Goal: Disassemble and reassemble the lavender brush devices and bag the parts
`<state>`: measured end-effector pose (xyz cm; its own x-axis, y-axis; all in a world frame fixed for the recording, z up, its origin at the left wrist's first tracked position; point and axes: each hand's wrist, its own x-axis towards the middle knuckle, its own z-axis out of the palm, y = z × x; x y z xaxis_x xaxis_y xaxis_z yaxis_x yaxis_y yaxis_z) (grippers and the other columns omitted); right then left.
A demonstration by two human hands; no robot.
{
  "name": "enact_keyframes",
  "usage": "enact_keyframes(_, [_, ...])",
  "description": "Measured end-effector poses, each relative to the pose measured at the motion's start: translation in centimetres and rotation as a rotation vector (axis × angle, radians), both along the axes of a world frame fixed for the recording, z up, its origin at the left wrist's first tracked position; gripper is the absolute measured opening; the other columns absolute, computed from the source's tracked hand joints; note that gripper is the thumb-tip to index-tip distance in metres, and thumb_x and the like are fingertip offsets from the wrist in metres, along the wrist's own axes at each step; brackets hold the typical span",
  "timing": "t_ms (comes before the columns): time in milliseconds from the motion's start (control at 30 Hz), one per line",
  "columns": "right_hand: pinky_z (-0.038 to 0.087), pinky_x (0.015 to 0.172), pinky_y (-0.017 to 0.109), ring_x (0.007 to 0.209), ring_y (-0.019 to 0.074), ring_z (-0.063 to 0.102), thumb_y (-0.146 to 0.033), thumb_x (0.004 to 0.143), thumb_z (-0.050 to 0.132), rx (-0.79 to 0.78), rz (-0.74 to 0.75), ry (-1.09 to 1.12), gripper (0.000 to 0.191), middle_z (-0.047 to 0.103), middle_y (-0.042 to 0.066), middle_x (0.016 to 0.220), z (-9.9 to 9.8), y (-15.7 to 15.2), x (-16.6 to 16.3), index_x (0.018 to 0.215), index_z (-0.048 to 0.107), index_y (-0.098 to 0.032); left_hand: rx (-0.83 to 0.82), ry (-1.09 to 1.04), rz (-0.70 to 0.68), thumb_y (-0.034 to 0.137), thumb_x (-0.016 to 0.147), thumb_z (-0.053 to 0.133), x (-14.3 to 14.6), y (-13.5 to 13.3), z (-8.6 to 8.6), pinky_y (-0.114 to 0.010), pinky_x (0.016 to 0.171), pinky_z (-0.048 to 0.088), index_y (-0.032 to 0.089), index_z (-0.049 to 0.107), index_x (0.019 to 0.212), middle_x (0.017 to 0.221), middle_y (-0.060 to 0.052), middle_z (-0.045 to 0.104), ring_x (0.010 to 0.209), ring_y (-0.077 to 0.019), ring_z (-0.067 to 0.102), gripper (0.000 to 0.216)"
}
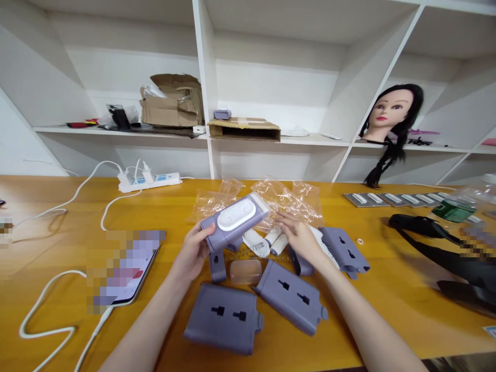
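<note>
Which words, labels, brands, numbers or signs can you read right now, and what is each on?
No text can be read.
Phone: screen pixelated, unreadable.
Green label on the bottle at right: too blurred.
Card at the right edge: too small, cut off.
White oval part on the purple casing in the left hand: tiny marks, cannot tell whether text.

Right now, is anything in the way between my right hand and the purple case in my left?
Nothing visible stands between your right hand and the purple case in your left hand. Clear plastic film lies on the table behind them, and loose white parts lie below.
</note>
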<state>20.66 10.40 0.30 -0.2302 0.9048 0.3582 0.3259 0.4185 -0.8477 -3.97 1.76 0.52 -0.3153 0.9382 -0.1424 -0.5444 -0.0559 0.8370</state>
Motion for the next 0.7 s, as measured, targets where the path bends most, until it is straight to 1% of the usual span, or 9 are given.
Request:
enact_keyframes(33, [0.026, 0.11, 0.046, 0.122, 0.0261, 0.05, -0.026, 0.075, 0.063, 0.003, -0.016, 0.022, 0.015, 0.066, 0.004, 0.115, 0.2, -0.2, 0.0, 0.086, 0.073, -0.026, 0.005, 0.02, -0.021, 0.021, 0.063, 0.075, 0.1, -0.1, 0.0, -0.017, 0.056, 0.047, 0.015, 0.069, 0.093, 0.09, -0.003, 0.072, 0.067, -0.0111, 0.063, 0.031])
enact_keyframes(100, [0.04, 0.101, 0.044, 0.112, 0.0242, 0.057, -0.034, 0.082, 0.055, -0.007, -0.04, 0.07, 0.023, 0.066, 0.005, 0.114, 0.8, -0.7, -0.2, 0.098, 0.069, -0.025, 0.004, 0.068, -0.071, 0.024, 0.061, 0.077, 0.2, -0.2, -0.1, -0.018, 0.058, 0.047, 0.016, 0.069, 0.096, 0.092, -0.003, 0.072, 0.069, -0.0118, 0.063, 0.037])
enact_keyframes(167, [0.053, 0.079, 0.038, 0.089, 0.0205, 0.066, -0.039, 0.086, 0.048, -0.118, -0.028, 0.178, 0.031, 0.066, 0.004, 0.111, 1.2, -1.4, -0.6, 0.11, 0.063, -0.026, 0.01, 0.107, -0.131, 0.026, 0.061, 0.078, 0.4, -0.5, -0.1, -0.019, 0.058, 0.046, 0.017, 0.068, 0.1, 0.093, -0.003, 0.071, 0.07, -0.0124, 0.063, 0.041])
enact_keyframes(267, [0.054, 0.052, 0.027, 0.065, 0.0146, 0.063, -0.037, 0.084, 0.053, -0.423, 0.063, 0.417, 0.033, 0.068, 0.002, 0.097, 1.5, -2.3, -1.2, 0.114, 0.059, -0.026, 0.024, 0.113, -0.215, 0.026, 0.062, 0.078, 0.8, -0.8, -0.3, -0.02, 0.062, 0.046, 0.019, 0.066, 0.103, 0.095, -0.003, 0.07, 0.074, -0.013, 0.063, 0.044])
enact_keyframes(367, [0.052, 0.045, 0.025, 0.055, 0.0143, 0.06, -0.033, 0.081, 0.057, -0.587, 0.162, 0.526, 0.025, 0.064, 0.0, 0.072, 1.5, -2.9, -1.6, 0.103, 0.061, -0.023, 0.007, 0.096, -0.215, 0.025, 0.061, 0.078, 1.3, -1.0, -0.4, -0.019, 0.061, 0.046, 0.022, 0.063, 0.107, 0.093, -0.001, 0.07, 0.072, -0.0125, 0.063, 0.049])
enact_keyframes(433, [0.052, 0.046, 0.025, 0.053, 0.0142, 0.061, -0.032, 0.08, 0.059, -0.607, 0.205, 0.535, 0.022, 0.063, -0.001, 0.068, 1.4, -3.1, -1.9, 0.099, 0.06, -0.022, 0.014, 0.094, -0.168, 0.027, 0.061, 0.078, 1.6, -1.0, -0.4, -0.02, 0.061, 0.046, 0.022, 0.062, 0.108, 0.091, 0.0, 0.069, 0.072, -0.0122, 0.062, 0.049])
enact_keyframes(533, [0.048, 0.044, 0.023, 0.047, 0.0135, 0.061, -0.037, 0.081, 0.059, -0.576, 0.239, 0.501, 0.026, 0.062, -0.003, 0.064, 1.0, -3.5, -2.4, 0.102, 0.056, -0.023, 0.023, 0.111, -0.104, 0.034, 0.066, 0.074, 1.9, -0.9, -0.7, -0.019, 0.064, 0.046, 0.022, 0.063, 0.104, 0.094, -0.001, 0.069, 0.075, -0.0124, 0.062, 0.042])
enact_keyframes(633, [0.034, 0.033, 0.018, 0.033, 0.0094, 0.049, -0.044, 0.083, 0.055, -0.445, 0.183, 0.417, 0.031, 0.053, -0.008, 0.05, 0.3, -3.9, -3.1, 0.106, 0.054, -0.023, 0.022, 0.161, -0.011, 0.047, 0.074, 0.064, 2.2, -0.6, -1.4, -0.022, 0.068, 0.046, 0.024, 0.063, 0.106, 0.103, 0.0, 0.067, 0.085, -0.0152, 0.061, 0.04])
enact_keyframes(700, [0.028, 0.03, 0.017, 0.029, 0.007, 0.041, -0.045, 0.083, 0.054, -0.354, 0.133, 0.382, 0.031, 0.048, -0.01, 0.047, -0.1, -4.2, -3.4, 0.106, 0.054, -0.023, 0.059, 0.277, 0.072, 0.049, 0.077, 0.059, 2.2, -0.5, -1.9, -0.023, 0.075, 0.045, 0.023, 0.063, 0.104, 0.105, -0.001, 0.066, 0.093, -0.0176, 0.059, 0.038])
